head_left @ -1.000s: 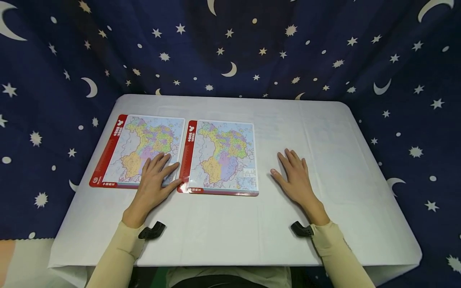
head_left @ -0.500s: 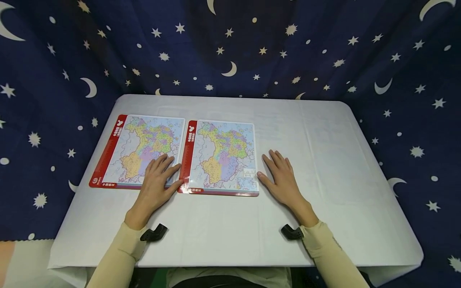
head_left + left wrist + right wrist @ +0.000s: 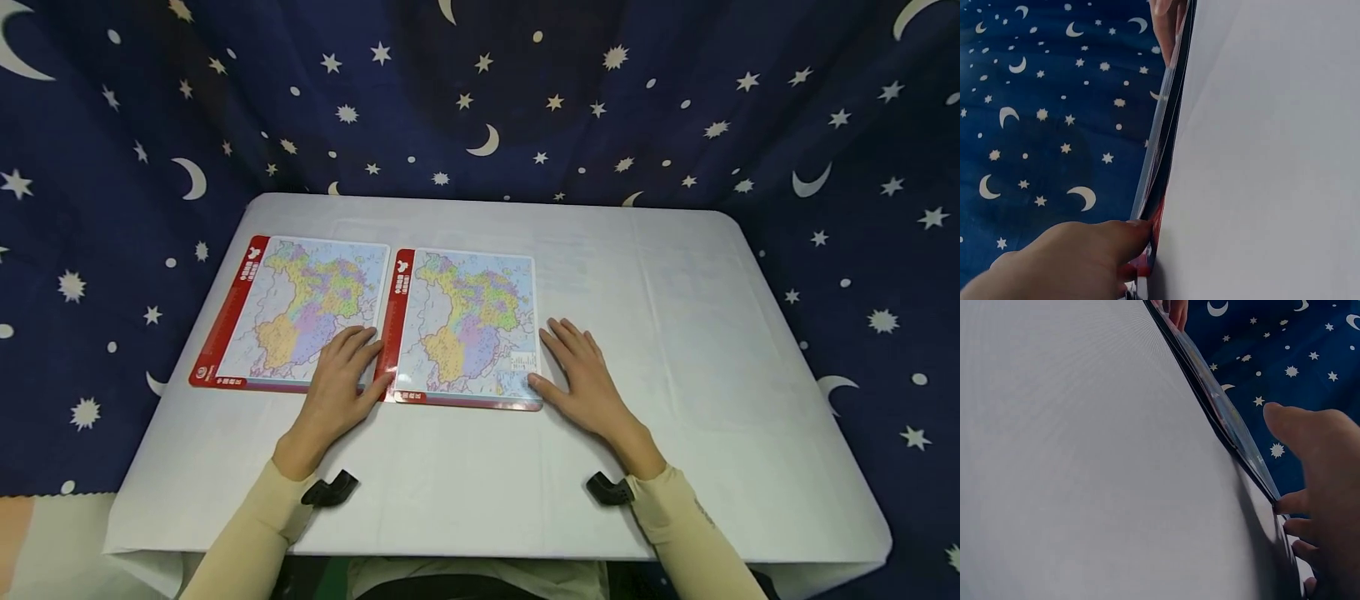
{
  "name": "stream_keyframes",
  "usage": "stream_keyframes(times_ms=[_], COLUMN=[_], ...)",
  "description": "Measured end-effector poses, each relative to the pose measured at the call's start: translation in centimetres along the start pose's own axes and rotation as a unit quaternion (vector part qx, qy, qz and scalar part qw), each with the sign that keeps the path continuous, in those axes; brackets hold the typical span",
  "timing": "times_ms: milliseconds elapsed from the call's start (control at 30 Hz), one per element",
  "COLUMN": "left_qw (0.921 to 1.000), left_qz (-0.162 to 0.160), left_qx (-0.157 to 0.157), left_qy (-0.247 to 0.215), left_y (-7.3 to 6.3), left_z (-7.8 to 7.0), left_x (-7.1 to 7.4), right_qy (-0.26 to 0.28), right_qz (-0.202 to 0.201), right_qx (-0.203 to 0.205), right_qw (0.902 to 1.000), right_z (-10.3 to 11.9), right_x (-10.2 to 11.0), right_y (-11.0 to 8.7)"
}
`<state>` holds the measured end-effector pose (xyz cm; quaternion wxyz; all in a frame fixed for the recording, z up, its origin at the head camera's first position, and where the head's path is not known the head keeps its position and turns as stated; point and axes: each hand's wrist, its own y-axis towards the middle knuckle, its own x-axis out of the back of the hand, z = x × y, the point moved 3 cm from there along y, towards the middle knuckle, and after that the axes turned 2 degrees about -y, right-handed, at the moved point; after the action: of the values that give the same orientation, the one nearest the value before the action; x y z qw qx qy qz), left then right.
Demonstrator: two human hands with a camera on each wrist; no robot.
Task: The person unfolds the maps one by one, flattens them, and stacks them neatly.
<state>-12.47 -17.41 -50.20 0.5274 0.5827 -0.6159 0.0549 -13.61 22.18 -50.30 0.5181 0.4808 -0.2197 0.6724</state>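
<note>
Two flat map sheets with red left strips lie side by side on the table. Over the lower right corner of the left map sheet point(image 3: 277, 317) lies my left hand point(image 3: 337, 400), its fingers extended. Its thumb touches the lower left corner of the right map sheet point(image 3: 465, 325), as the left wrist view also shows. My right hand point(image 3: 588, 383) is at that sheet's right edge, thumb over the lower right corner and fingers along the side. In the right wrist view, the right map sheet point(image 3: 1225, 412) is edge-on, and more than one thin layer seems to show.
A white cloth covers the table point(image 3: 712, 375). Dark blue curtains point(image 3: 517, 100) with moons and stars hang behind and at the sides. A black wrist mount point(image 3: 330, 489) sits at the left cuff, and another black mount point(image 3: 609, 489) at the right cuff.
My right hand has moved left from the bare cloth to the right map's edge. My left hand has shifted slightly right. Both maps stay in place on the table.
</note>
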Motion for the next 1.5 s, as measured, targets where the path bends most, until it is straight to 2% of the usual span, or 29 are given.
stream_keyframes(times_ms=[267,467,700,933,1100,1400,1500], left_qw=[0.9999,0.9999,0.9996,0.9996,0.9996,0.9997,0.9997], left_qz=[0.002,0.003,-0.002,0.001,0.002,0.003,0.004], left_qx=[-0.01,-0.009,-0.019,-0.022,-0.023,-0.018,-0.015], left_qy=[-0.01,-0.014,-0.02,-0.018,-0.014,-0.018,-0.021], left_y=[0.37,0.48,0.53,0.42,0.42,0.27,0.25], left_z=[-0.4,-0.58,-0.69,-0.77,-0.7,-0.77,-0.82], left_x=[-0.25,-0.22,-0.35,-0.25,-0.3,-0.28,-0.29], right_qy=[0.053,0.084,0.135,0.225,0.267,0.345,0.355], right_qz=[0.004,0.0,-0.034,-0.047,-0.045,-0.007,0.0], right_qx=[0.011,-0.003,0.0,-0.003,-0.007,-0.064,-0.074], right_qw=[0.9985,0.9965,0.9903,0.9733,0.9626,0.9362,0.932], right_z=[0.49,0.66,0.79,0.91,0.93,0.97,0.86], right_x=[0.21,0.41,0.93,0.83,0.58,0.48,0.49], right_y=[0.14,-0.04,-0.25,-0.38,-0.56,-0.67,-0.72])
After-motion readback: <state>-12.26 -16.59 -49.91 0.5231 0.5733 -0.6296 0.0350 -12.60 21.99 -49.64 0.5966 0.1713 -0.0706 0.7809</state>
